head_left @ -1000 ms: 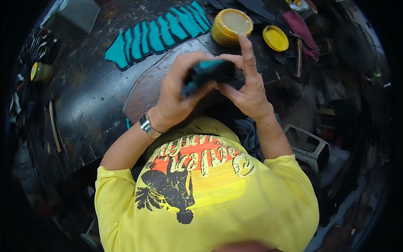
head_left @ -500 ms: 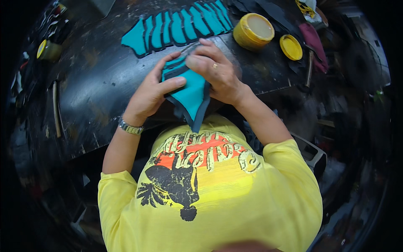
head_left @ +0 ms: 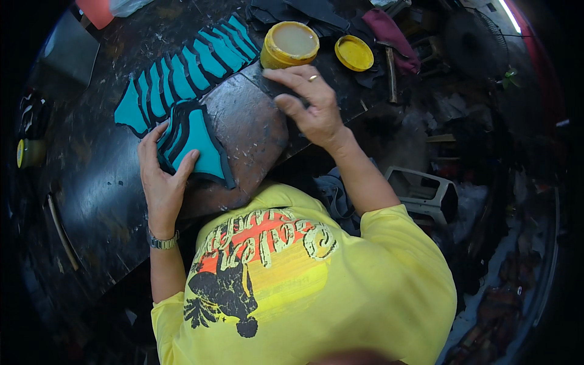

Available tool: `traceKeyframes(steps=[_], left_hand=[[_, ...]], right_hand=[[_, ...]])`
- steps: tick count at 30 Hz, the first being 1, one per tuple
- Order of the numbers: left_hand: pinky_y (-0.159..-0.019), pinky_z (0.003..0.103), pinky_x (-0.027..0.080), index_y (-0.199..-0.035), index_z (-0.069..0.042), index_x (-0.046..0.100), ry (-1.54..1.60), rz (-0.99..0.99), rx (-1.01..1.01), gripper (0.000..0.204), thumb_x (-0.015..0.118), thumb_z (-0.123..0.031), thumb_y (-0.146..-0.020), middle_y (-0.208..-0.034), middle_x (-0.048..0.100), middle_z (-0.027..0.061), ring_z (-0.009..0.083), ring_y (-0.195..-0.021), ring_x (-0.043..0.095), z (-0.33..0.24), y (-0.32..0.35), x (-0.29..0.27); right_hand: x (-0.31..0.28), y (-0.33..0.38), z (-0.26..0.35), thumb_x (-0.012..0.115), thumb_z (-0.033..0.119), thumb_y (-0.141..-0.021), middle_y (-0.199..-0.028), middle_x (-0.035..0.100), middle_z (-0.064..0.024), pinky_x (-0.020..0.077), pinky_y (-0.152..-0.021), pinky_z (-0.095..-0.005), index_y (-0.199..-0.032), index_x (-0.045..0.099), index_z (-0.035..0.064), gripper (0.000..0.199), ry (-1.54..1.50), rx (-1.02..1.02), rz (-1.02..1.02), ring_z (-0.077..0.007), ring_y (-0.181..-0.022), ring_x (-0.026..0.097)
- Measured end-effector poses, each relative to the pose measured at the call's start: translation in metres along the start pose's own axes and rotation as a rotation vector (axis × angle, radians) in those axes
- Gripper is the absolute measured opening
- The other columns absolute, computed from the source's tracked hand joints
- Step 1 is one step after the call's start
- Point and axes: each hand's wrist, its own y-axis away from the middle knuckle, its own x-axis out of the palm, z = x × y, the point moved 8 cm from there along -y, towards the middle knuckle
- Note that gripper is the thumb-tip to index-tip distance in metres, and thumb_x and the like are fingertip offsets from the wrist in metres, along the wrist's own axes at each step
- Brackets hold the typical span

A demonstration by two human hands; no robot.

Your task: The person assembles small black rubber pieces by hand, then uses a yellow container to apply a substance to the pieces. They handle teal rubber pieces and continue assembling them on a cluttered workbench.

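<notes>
My left hand (head_left: 163, 173) grips a small stack of teal pieces with black edges (head_left: 204, 152), thumb on top and fingers along its far left side. The stack is fanned, so several black edges show, and it rests at or just over a worn brown slab (head_left: 252, 137). Apart from it, my right hand (head_left: 310, 106) hangs above the slab's right side with thumb and fingers spread, holding nothing visible. Beyond the left hand lies a slanting row of overlapping teal pieces (head_left: 164, 91). A yellow tub (head_left: 280, 59) with pale contents stands just beyond my right fingertips.
Right of the tub lie a yellow lid (head_left: 354, 53), a hammer (head_left: 391, 76) and a maroon cloth (head_left: 394, 39). Black sheets (head_left: 304, 12) lie behind the tub. A yellow-lidded jar (head_left: 29, 153) and a wooden stick (head_left: 62, 234) are on the dark table's left (head_left: 103, 194).
My right hand has let go of the teal stack and moved off to the right, opening. My left hand keeps the stack and has shifted left, uncovering the slab. The whole view has turned.
</notes>
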Motion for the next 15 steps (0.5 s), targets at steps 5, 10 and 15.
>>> traceKeyframes(steps=[5,10,15], left_hand=[[-0.108,0.043,0.041,-0.136,-0.009,0.062,-0.005,0.0,0.1,0.059,0.081,-0.017,-0.081,-0.133,0.057,0.0142,0.0315,-0.127,0.053,-0.012,-0.004,-0.004],[-0.106,0.042,0.042,-0.132,-0.007,0.064,0.015,0.117,0.08,0.055,0.082,-0.017,-0.081,-0.13,0.059,0.0137,0.0304,-0.124,0.054,-0.012,-0.009,0.004],[-0.097,0.038,0.048,-0.126,-0.003,0.067,0.067,0.06,0.013,0.052,0.084,-0.015,-0.078,-0.117,0.063,0.0129,0.0285,-0.111,0.06,-0.006,-0.007,-0.003]], right_hand=[[-0.059,-0.014,-0.04,0.061,0.033,-0.103,-0.104,0.062,-0.0092,0.0498,-0.086,-0.0343,-0.108,0.077,0.0053,0.033,0.08,0.145,-0.222,-0.0245,-0.096,0.061],[-0.068,-0.042,-0.073,0.053,0.043,-0.105,-0.116,0.064,-0.0109,0.0438,-0.099,-0.0404,-0.107,0.08,0.014,0.04,0.27,0.158,-0.125,-0.0276,-0.115,0.053],[-0.047,-0.052,-0.078,0.056,0.049,-0.101,-0.126,0.064,-0.0163,0.0421,-0.104,-0.0463,-0.109,0.08,0.0166,0.041,0.518,0.026,-0.089,-0.0349,-0.123,0.052]])
